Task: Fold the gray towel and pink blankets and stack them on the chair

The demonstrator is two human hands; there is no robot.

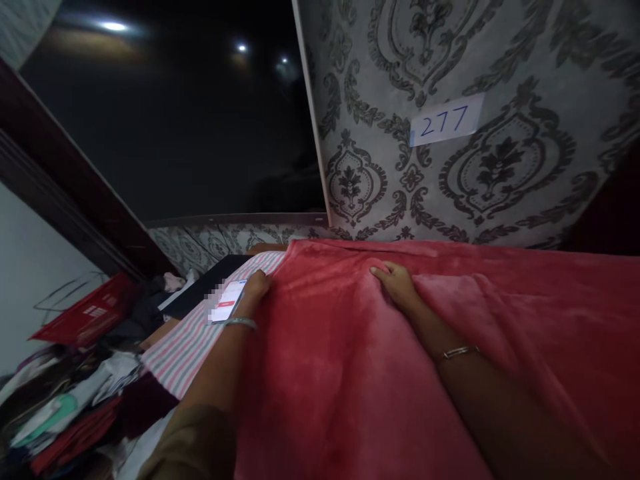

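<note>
A red plush blanket (320, 347) spreads across the surface before me, with folds on its right side. My left hand (257, 285) is closed on the blanket's left edge. My right hand (397, 283) pinches a fold of it near the far side, thumb and fingers together. Under the left edge a pink, grey and white striped cloth (185, 353) shows. On that cloth, beside my left wrist, lies a phone (229, 301) with its screen lit. Part of my left fingers is hard to see against the blanket.
A large dark TV screen (200, 120) and patterned wallpaper with a paper marked 277 (447, 121) stand behind. At the left are piled clothes (75, 400), a red bag (90, 310) and a flat black item (203, 290).
</note>
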